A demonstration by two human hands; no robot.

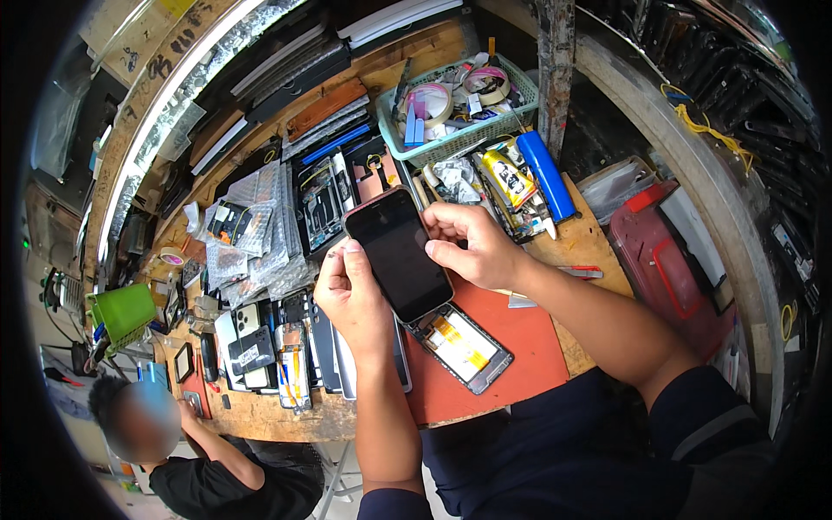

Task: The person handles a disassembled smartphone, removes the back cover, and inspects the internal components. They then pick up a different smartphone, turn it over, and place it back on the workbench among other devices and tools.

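Note:
A smartphone (pixel 399 257) with a dark screen is held up between both hands above the bench. My left hand (pixel 354 299) grips its left edge, thumb along the side. On the opposite edge, my right hand (pixel 471 245) has its fingers curled and the thumb against the phone's side. Just below the phone lies an opened phone body (pixel 462 347) with a pale inside and orange ribbon strips, resting on a red mat (pixel 520 345). The phone hides its upper end.
A green basket (pixel 459 147) of tape rolls stands at the back, beside a blue cylinder (pixel 545 176). Bubble-wrap bags (pixel 260 234) and several phone parts crowd the left. A red case (pixel 667 260) is at right. Another person (pixel 234 459) sits at lower left.

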